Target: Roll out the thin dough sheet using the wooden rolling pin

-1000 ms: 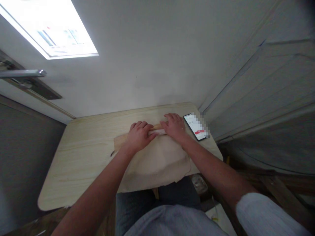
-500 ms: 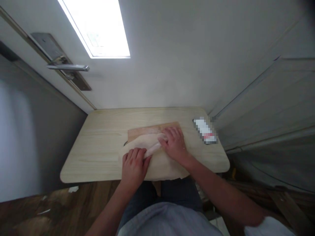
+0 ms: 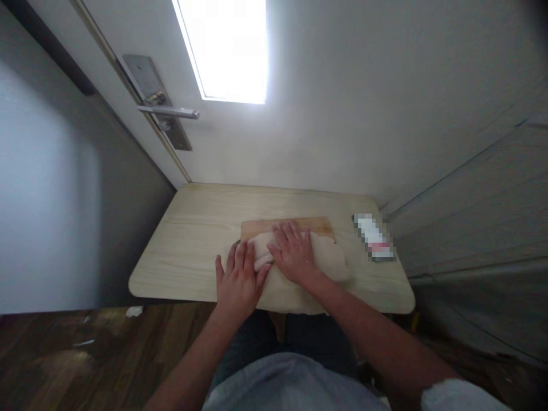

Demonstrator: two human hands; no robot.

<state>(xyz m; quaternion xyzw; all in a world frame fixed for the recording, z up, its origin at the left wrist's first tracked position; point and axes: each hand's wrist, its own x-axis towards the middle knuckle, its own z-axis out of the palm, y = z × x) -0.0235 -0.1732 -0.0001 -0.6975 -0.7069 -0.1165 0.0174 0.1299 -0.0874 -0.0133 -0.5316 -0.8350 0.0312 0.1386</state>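
Observation:
A wide, thin sheet of pale dough (image 3: 327,260) lies over a wooden board (image 3: 252,227) and hangs down at the table's front edge. Between my hands a pale rod-like roll (image 3: 263,261) rests on the sheet; whether a rolling pin is wrapped inside the dough I cannot tell. My left hand (image 3: 240,282) lies on the roll's left end, its fingers spread. Flat across the roll's right part is my right hand (image 3: 293,251), with the fingers stretched forward towards the board's far edge. Both palms hide parts of the roll.
A light wooden table (image 3: 184,245) bears everything and stands against a white door (image 3: 325,142) with a metal handle (image 3: 171,111). A blurred-out phone-like object (image 3: 372,237) lies at the table's right end. Grey walls flank both sides.
My fingers have gone from curled round the roll to stretched out and flat on it. The hands are closer together, and the dough sheet lies differently, extending further right. The view has shifted.

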